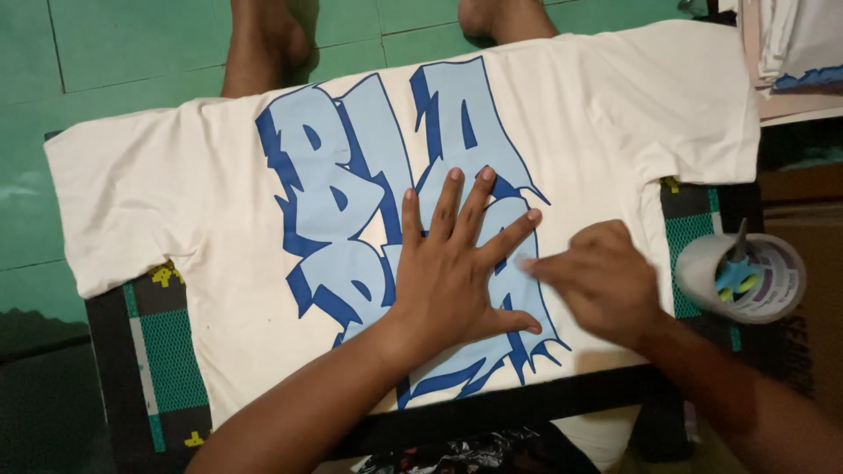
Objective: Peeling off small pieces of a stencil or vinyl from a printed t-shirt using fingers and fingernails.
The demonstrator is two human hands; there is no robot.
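Note:
A cream T-shirt (176, 184) lies flat on a low dark table (544, 399), with a large light-blue and dark-blue graffiti print (351, 202) across it. My left hand (457, 263) presses flat on the lower part of the print, fingers spread wide. My right hand (601, 276) is beside it on the right, blurred, fingers curled, its fingertips touching the print's right edge. I cannot tell whether the right hand holds anything.
A white tape roll (746, 276) with a small blue tool stuck in it lies at the table's right end. A green-and-black patterned cloth (167, 360) covers the table under the shirt. Stacked shirts (790, 53) sit top right. Another person's bare feet (263, 44) stand on the green floor beyond.

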